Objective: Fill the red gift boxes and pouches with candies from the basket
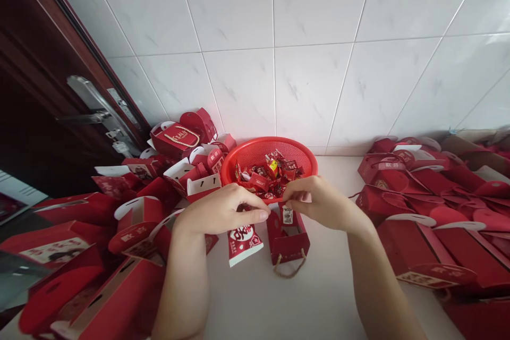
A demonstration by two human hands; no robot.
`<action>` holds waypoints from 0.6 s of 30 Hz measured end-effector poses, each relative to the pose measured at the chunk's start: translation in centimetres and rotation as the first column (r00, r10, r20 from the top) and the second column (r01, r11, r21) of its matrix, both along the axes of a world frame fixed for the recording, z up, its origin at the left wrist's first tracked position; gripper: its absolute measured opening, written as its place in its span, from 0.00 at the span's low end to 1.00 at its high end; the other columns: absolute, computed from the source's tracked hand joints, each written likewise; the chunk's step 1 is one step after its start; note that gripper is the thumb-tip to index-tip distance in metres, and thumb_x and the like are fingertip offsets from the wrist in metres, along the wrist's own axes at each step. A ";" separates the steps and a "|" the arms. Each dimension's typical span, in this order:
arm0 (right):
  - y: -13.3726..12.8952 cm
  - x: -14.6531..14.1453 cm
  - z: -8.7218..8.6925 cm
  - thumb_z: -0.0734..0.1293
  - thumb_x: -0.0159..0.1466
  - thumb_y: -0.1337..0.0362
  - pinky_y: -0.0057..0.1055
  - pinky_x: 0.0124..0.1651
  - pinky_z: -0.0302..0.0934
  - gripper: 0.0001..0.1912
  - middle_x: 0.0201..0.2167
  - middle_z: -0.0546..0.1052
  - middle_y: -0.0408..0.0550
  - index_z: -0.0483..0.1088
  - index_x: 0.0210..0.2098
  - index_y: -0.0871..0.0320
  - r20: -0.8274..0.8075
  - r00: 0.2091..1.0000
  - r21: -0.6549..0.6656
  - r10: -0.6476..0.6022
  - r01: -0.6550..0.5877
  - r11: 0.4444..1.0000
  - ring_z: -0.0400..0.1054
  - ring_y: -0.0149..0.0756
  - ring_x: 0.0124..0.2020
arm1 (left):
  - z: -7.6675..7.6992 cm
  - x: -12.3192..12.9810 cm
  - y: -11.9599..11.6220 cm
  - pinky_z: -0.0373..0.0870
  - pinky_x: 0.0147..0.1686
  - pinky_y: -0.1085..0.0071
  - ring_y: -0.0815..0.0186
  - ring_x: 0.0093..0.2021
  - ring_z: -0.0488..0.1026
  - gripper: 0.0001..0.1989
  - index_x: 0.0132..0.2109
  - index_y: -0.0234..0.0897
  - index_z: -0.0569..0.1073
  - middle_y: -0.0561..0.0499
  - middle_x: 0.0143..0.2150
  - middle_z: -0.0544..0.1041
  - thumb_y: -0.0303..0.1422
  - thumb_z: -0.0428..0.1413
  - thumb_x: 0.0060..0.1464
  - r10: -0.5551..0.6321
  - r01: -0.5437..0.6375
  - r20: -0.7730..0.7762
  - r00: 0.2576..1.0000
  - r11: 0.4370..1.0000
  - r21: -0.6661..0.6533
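A small red gift box (pixel 287 247) with a twisted rope handle stands open on the white table. My left hand (pixel 227 208) has thumb and index finger pinched at the box's far left edge. On the other side, my right hand (pixel 319 202) has its fingertips closed at the far right edge; a small printed packet (pixel 287 214) shows just below them, in the box's opening. Beneath my left hand is a red and white snack packet (pixel 244 244), its top hidden by the hand; whether its other fingers touch it I cannot tell.
Directly behind the box sits a red plastic basket (pixel 231 162) with wrapped sweets (pixel 274 167). Several red gift boxes (pixel 137 218) crowd the left side. More boxes (pixel 414 244) are packed along the right. A tiled wall (pixel 239 90) closes the back; a dark door (pixel 43 79) is at left.
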State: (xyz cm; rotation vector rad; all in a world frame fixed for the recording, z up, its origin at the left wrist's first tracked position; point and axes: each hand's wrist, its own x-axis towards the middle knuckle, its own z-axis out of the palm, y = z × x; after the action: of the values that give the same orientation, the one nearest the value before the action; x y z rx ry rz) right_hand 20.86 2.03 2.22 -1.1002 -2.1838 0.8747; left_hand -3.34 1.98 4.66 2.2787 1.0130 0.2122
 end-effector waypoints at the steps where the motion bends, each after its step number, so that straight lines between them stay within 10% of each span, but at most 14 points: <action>1: 0.0 -0.3 -0.1 0.66 0.60 0.77 0.28 0.33 0.62 0.11 0.26 0.79 0.43 0.77 0.30 0.58 0.073 0.997 -0.001 0.010 -0.010 1.000 0.70 0.32 0.28 | 0.0 0.1 -0.1 0.60 0.29 0.75 0.70 0.27 0.68 0.17 0.38 0.36 0.82 0.55 0.26 0.76 0.41 0.54 0.63 0.001 -0.001 -0.011 1.000 1.000 -0.002; 9: -0.1 -0.7 -0.8 0.65 0.58 0.80 0.27 0.30 0.56 0.12 0.30 0.81 0.47 0.78 0.32 0.60 0.352 0.930 -0.058 0.102 -0.087 0.994 0.72 0.34 0.30 | 0.1 0.6 -0.1 0.59 0.29 0.75 0.69 0.28 0.69 0.16 0.36 0.36 0.81 0.55 0.27 0.76 0.39 0.53 0.63 0.003 -0.003 -0.036 0.999 1.000 0.008; 18: -0.4 0.1 0.2 0.63 0.70 0.59 0.28 0.32 0.55 0.13 0.28 0.76 0.43 0.75 0.34 0.58 -0.015 0.998 0.037 -0.068 0.068 0.997 0.64 0.31 0.28 | -0.5 2.0 -0.2 0.61 0.28 0.74 0.69 0.26 0.69 0.16 0.40 0.38 0.82 0.55 0.27 0.77 0.40 0.51 0.65 0.120 -0.147 0.175 0.977 0.978 0.148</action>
State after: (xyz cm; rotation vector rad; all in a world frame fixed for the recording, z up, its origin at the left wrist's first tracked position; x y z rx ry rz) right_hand 21.00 1.68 2.45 -1.1400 -2.1300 0.8055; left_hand -1.34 1.81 4.17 2.2909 1.0964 0.5487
